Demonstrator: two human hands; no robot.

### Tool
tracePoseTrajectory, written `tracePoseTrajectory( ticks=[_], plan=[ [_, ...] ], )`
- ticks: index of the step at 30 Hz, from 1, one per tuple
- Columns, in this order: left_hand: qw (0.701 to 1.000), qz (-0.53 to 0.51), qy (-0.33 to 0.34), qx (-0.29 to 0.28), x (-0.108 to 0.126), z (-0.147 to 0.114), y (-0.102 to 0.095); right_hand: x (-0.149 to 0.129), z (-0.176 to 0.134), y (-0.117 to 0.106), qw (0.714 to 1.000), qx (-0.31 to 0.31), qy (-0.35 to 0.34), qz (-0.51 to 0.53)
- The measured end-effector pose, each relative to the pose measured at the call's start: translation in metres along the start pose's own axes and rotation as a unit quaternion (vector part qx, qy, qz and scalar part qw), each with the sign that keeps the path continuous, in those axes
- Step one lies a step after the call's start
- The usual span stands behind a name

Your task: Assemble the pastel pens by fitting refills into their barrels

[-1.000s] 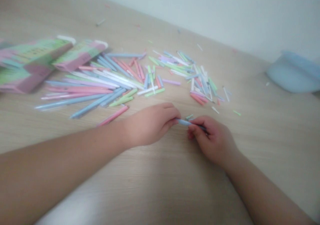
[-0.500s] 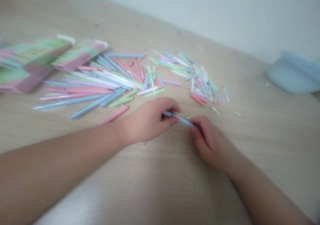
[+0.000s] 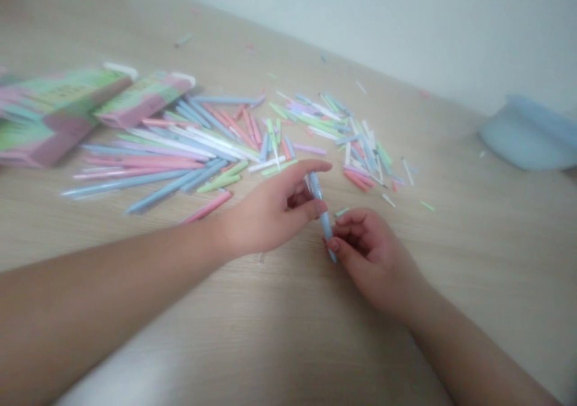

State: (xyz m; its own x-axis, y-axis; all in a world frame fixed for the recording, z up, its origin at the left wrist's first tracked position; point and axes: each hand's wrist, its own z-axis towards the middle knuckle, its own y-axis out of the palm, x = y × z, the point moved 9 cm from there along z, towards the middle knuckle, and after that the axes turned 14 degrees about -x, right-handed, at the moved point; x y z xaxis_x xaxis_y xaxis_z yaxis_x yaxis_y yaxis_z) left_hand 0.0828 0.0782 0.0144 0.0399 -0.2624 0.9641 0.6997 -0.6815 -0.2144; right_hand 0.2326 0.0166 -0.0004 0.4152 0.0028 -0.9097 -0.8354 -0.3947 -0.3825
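Note:
A light blue pen [image 3: 324, 222] is held between both hands over the bare wood, nearly upright and leaning a little. My left hand [image 3: 265, 213] has its thumb against the pen's middle, with the index finger stretched above the pen's top end. Around the lower end, my right hand [image 3: 381, 264] pinches with thumb and fingers. Just beyond the right fingers lies a small green piece [image 3: 341, 212]. Blur hides the pen's details.
Pastel pen barrels [image 3: 148, 162] lie in a heap at left, before pink-and-green boxes [image 3: 67, 105]. Short caps and thin parts [image 3: 315, 114] are scattered further back on the wooden table [image 3: 451, 261]. A pale blue pouch-like object [image 3: 527, 135] sits at the right by the wall.
The pen has turned from lying nearly level between the hands to nearly upright. My left index finger has straightened above its top end, and the right fingers have shifted slightly left.

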Motion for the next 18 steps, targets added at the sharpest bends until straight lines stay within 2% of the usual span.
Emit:
tracePoseTrajectory(
  ticks=[4, 14, 18],
  plan=[
    [1.000, 0.007, -0.021, 0.004, -0.003, 0.001, -0.003, 0.008, 0.000, 0.002, 0.999, 0.004, 0.015, 0.050],
    [1.000, 0.023, -0.020, 0.002, -0.013, 0.003, -0.005, 0.006, 0.001, 0.007, 0.999, -0.041, 0.018, 0.030],
    [1.000, 0.017, -0.007, 0.004, -0.013, 0.004, -0.005, 0.007, 0.002, 0.009, 0.997, -0.056, 0.026, 0.056]
  ],
)
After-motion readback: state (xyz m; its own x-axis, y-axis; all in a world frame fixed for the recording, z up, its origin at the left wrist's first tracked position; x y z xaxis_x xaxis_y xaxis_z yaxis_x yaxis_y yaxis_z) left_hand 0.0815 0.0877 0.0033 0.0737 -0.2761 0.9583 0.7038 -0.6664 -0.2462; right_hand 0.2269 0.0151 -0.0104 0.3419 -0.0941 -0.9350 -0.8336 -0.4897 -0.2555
